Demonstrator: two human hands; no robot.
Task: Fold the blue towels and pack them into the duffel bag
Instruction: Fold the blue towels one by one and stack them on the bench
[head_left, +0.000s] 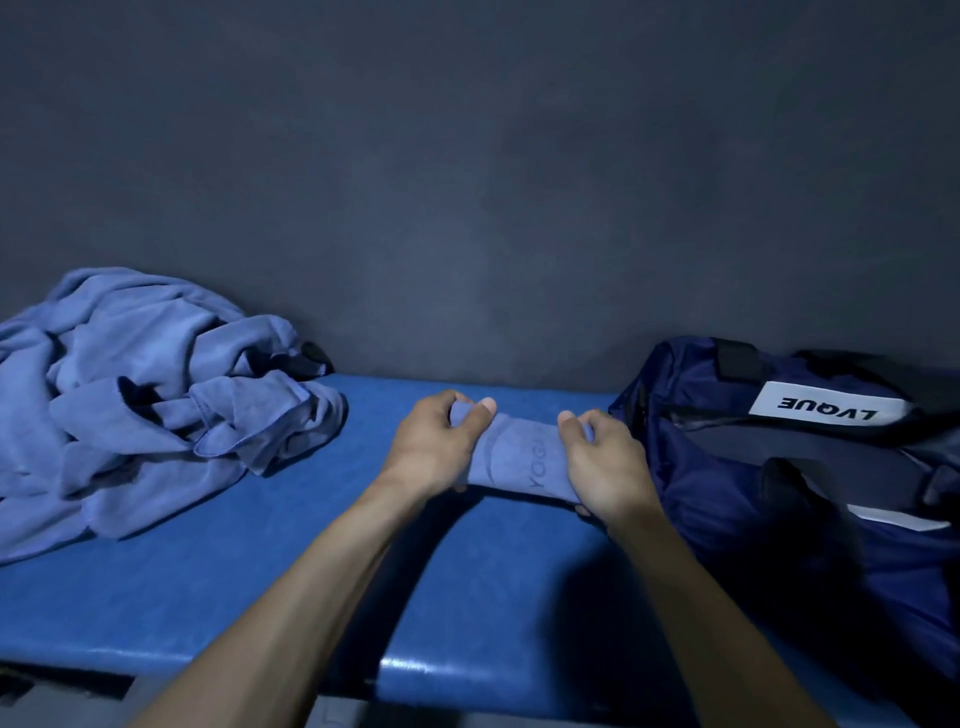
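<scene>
1. Blue padded bench (218, 597) is set against a dark wall; a heap of unfolded towels (140, 410) lies at far left.
2. A folded towel (519, 457) is gripped at mid-bench: left hand (434, 447) w/ fingers curled on one end, right hand (605, 462) on the other.
3. Folding seems nearly done.
4. Next, probably, it is carried to the duffel bag (810, 467) just beside, whose opening is gaping.

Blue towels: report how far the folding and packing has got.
Done: one towel is folded small. In hand: left hand and right hand grip its ends above the blue bench. Left: it still goes into the duffel bag; a crumpled towel pile waits unfolded.
</scene>
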